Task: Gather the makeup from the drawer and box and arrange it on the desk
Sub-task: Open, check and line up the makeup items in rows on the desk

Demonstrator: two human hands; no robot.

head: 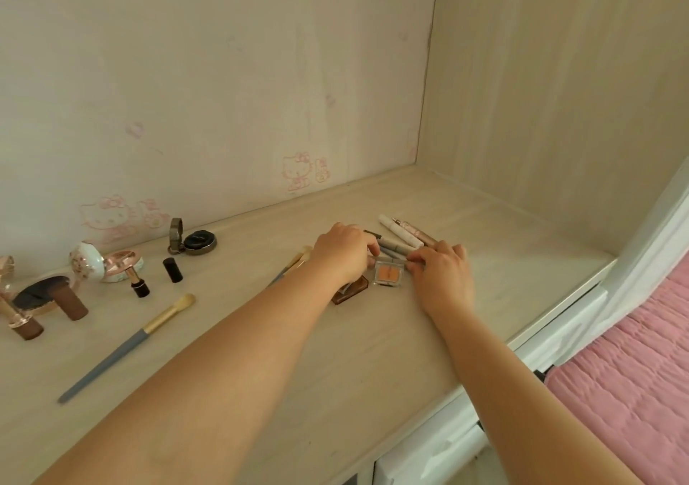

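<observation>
Both my hands rest on the pale wooden desk (373, 354) around a cluster of makeup. My left hand (345, 251) and my right hand (441, 274) pinch the two ends of a slim grey pen-like stick (389, 260) lying across the top of a small clear compact with orange powder (389, 275). A brown compact (352, 291) lies partly under my left wrist. Behind the hands several pale pens and tubes (400, 235) lie side by side. Two small brushes (298, 261) poke out left of my left hand.
At the left lie a long grey-handled brush (126, 346), a black cap (172, 270), a lipstick (138, 283), a round black compact (199, 241), a porcelain mirror stand (89, 266) and brown-capped bottles (71, 304). White drawers (440, 447) sit below the desk edge; pink bedding (641, 372) at right.
</observation>
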